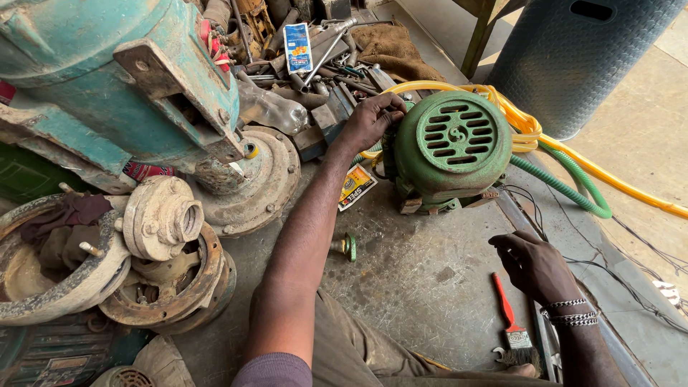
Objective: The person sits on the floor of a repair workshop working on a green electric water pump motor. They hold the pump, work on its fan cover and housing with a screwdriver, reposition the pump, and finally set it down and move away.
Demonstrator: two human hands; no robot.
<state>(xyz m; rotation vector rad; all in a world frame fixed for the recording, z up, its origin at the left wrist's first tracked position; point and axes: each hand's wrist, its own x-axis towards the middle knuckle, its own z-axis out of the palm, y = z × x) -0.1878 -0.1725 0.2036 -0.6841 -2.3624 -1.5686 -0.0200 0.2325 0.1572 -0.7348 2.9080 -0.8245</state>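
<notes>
The left hand (373,118) reaches forward and lies against the back edge of a green electric motor (450,154), its fingers curled over the casing in a loose grip. The motor rests on its side on the scratched metal floor (423,287), its round slotted end cover (456,135) turned up toward the camera.

The right hand (534,266) hovers low just in front of the motor, fingers bent inward; I cannot tell whether its grip closes on anything. 2 chain bracelets (573,312) circle that wrist. Just beside it lies a paintbrush with a red handle (510,319), bristles toward the person.

A small green-capped fitting (347,246) lies on the floor between the forearms. A yellow hose (573,154) and a green ribbed hose (566,188) run out from behind the motor to the right. To the left stand a large teal motor body (107,72) and a stack of rusty end plates (172,258). Spanners and loose tools (330,50) are heaped behind the left hand.
</notes>
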